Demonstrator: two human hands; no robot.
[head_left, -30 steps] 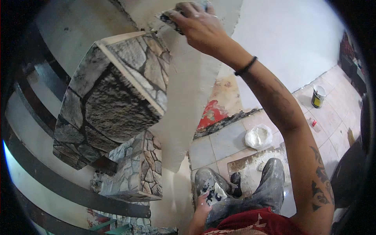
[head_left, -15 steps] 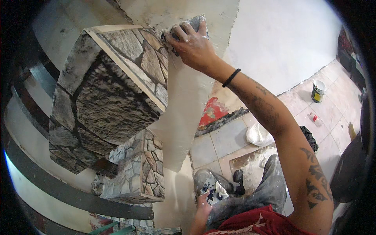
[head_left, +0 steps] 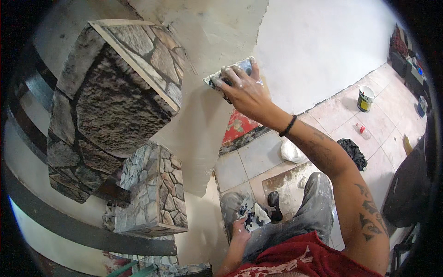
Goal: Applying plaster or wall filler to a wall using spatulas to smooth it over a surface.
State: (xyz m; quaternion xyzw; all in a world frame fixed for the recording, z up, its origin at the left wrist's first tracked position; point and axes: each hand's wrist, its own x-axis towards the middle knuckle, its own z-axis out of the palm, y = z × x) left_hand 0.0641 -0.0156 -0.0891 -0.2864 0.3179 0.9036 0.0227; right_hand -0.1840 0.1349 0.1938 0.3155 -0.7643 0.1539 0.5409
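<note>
Two hands engaged: right hand [head_left: 247,92] gripping trowel [head_left: 229,74], shifted lower down plastered wall [head_left: 207,134]; left hand [head_left: 240,227] clutching smeared tool [head_left: 254,217] at knee.

The wall [head_left: 217,32] at 12 o'clock wears matt, rough pale plaster; to its right the surface looks smoother and whiter. The trowel [head_left: 230,74] in the right hand [head_left: 247,94] is smeared with wet grey paste. Stone cladding [head_left: 115,111] at 9 o'clock is coarse and matt. Floor tiles [head_left: 258,154] at 4 o'clock are smooth, faintly glossy, dust-streaked. The trousers [head_left: 304,217] are cloth, plaster-caked.
</note>
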